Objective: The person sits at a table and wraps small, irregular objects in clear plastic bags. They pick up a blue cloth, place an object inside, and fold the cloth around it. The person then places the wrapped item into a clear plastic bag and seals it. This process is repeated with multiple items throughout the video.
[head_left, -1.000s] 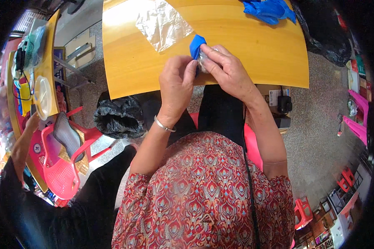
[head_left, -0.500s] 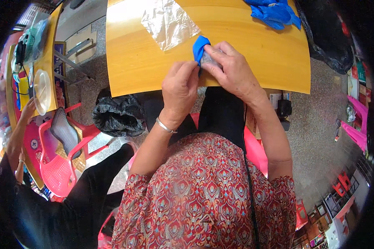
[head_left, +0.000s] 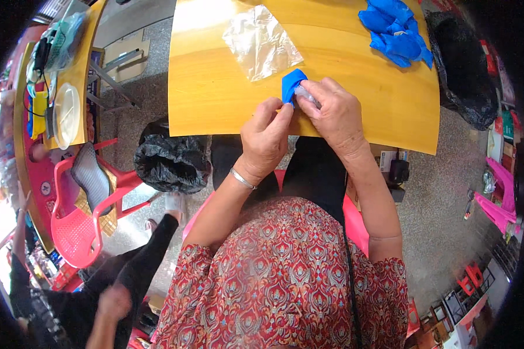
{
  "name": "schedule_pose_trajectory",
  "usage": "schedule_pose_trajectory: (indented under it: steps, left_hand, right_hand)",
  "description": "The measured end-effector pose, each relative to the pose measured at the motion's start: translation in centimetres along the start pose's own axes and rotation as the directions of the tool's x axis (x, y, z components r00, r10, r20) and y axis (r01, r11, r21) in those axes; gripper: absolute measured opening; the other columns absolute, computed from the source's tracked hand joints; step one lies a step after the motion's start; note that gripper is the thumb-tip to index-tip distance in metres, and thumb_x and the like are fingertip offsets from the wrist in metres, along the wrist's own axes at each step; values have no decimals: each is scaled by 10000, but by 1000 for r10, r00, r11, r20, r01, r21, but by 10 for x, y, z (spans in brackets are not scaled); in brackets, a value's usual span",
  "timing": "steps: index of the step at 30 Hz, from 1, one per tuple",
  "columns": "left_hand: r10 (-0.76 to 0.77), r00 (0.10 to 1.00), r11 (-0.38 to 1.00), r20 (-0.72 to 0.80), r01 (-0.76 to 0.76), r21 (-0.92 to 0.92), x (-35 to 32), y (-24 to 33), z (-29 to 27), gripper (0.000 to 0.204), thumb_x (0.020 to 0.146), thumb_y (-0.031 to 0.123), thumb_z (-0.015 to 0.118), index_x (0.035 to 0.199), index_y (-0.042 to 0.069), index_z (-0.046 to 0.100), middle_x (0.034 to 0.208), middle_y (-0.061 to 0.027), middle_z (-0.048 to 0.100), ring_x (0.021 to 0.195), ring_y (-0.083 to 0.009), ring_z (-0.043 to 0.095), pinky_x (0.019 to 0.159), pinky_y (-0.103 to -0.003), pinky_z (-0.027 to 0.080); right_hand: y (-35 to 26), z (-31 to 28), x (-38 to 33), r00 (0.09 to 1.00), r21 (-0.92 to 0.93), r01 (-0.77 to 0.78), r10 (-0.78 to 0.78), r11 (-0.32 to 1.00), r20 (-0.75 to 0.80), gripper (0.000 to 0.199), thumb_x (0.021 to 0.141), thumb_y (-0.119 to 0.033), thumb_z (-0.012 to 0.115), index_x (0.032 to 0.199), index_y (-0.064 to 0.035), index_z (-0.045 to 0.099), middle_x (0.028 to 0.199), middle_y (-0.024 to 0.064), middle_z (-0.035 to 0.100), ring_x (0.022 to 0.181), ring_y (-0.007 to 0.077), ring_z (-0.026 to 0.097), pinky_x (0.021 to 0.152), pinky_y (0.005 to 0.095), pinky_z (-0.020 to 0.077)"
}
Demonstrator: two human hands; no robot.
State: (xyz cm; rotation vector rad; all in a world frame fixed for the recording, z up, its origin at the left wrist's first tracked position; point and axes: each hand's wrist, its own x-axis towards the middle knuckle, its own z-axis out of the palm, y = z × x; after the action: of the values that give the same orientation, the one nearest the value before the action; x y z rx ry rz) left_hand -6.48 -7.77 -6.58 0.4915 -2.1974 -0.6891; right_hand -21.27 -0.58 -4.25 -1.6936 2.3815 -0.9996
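Note:
Just above the table's near edge, both my hands work on a small blue piece of thin cloth-like material [head_left: 291, 83]. My left hand [head_left: 266, 131] is closed, its thumb and fingertip pinching the lower edge of the blue piece. A silver bangle circles that wrist. On the other side, my right hand [head_left: 335, 113] is closed around a small pale, translucent packet [head_left: 306, 95] that sits against the blue piece. Its fingers hide most of the packet, so its exact kind cannot be made out. A crinkled clear plastic bag [head_left: 261, 43] lies flat on the table beyond my hands.
Crumpled blue pieces [head_left: 396, 35] lie at the far right of the yellow wooden table [head_left: 209, 104]. Black plastic bags flank it, one at the right [head_left: 463, 70] and one near my left leg [head_left: 169, 166]. A pink chair [head_left: 78, 232] and another person's dark-clothed legs [head_left: 140, 250] are at left.
The view has shifted, so the table sits lower and further right. My hands keep hold of the blue piece and packet. The person at left has moved, pulling a hand back from the side table.

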Motion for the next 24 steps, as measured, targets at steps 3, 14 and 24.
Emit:
schedule_pose_trajectory:
  steps: [3, 14, 24]
  left_hand:
    - [38, 998, 998, -41, -40, -47, 1, -4, 4, 261, 718, -89, 628, 956, 18, 647, 925, -130, 594, 780, -261, 595, 682, -316, 502]
    - [-154, 988, 959, -31, 142, -247, 8, -2, -3, 135, 797, 6, 648, 917, 38, 594, 1061, -185, 554, 952, -351, 575, 819, -382, 489]
    - [-709, 618, 193, 338, 632, -751, 18, -3, -19, 325, 918, 155, 622, 1193, 20, 513, 949, -24, 581, 840, -60, 558, 704, -212, 480]
  right_hand:
    - [0, 2, 0, 1000, 63, -7, 8, 998, -8, 131, 807, -237, 659, 830, -113, 624, 750, 100, 573, 676, 312, 598, 572, 413, 486]
    - [3, 6, 12, 988, 274, 153, -151, 950, -28, 199, 779, 0, 662, 977, 17, 670, 1085, 144, 640, 925, 309, 639, 825, 357, 513]
    - [-18, 1, 8, 995, 518, 37, -78, 855, 57, 273, 785, 71, 640, 1050, 8, 668, 1070, 114, 614, 960, 227, 618, 821, 300, 503]
